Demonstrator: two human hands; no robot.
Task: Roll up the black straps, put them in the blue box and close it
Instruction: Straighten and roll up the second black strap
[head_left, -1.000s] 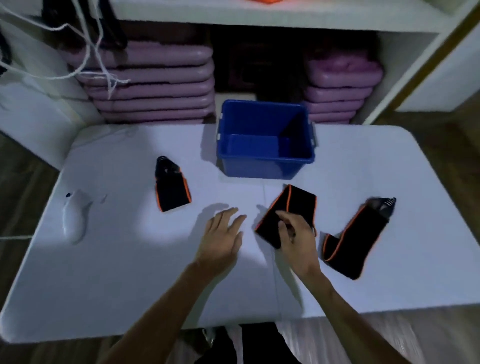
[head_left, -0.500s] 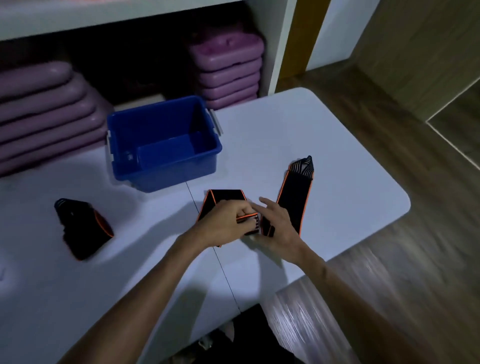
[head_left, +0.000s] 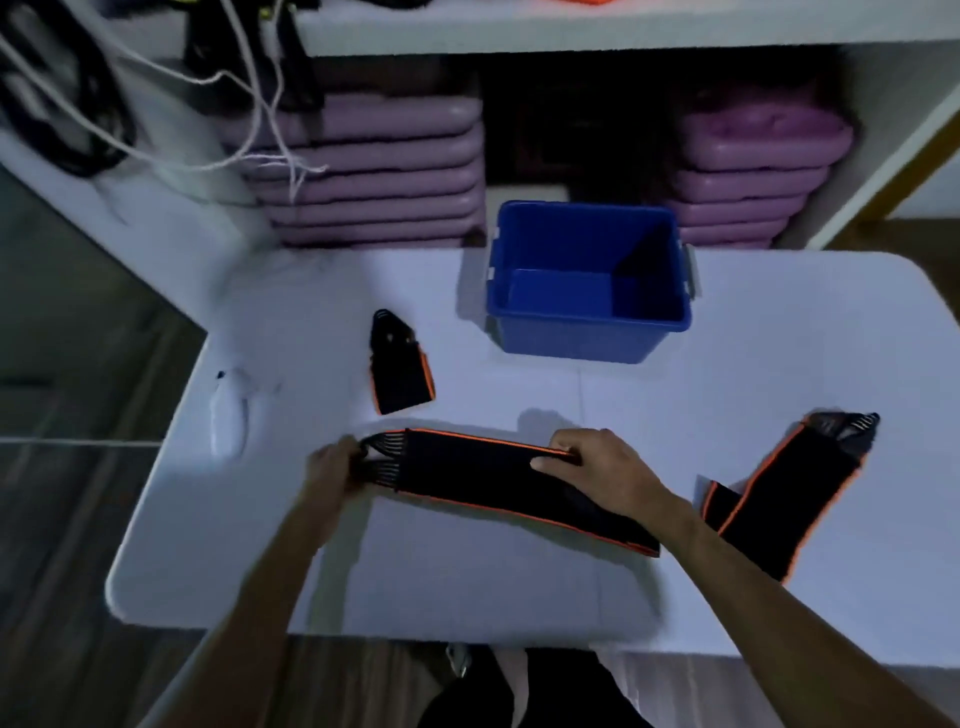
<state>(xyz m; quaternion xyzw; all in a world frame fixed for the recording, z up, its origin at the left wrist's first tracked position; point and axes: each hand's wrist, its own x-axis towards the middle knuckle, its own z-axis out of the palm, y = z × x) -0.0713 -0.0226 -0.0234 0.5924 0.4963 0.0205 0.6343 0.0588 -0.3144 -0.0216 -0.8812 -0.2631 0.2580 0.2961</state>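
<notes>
A black strap with orange edges (head_left: 478, 475) lies stretched out flat across the white table (head_left: 467, 582) in front of me. My left hand (head_left: 332, 467) pinches its looped left end. Farther right along the strap, my right hand (head_left: 597, 467) presses down on its upper edge. A second black strap (head_left: 779, 493) lies bent at the right. A third, folded short (head_left: 397, 371), rests left of the blue box (head_left: 587, 340). The box stands without a lid at the table's far middle, with nothing inside.
A white computer mouse (head_left: 228, 415) sits near the table's left edge. Behind the table, stacks of purple pads (head_left: 374, 176) fill a white shelf. White cords (head_left: 249, 104) and dark cables hang at the upper left. Wooden floor shows on both sides.
The folded middle strap has been opened out to its full length. My left hand moved left, taking its looped end. The head turned back toward the table's middle.
</notes>
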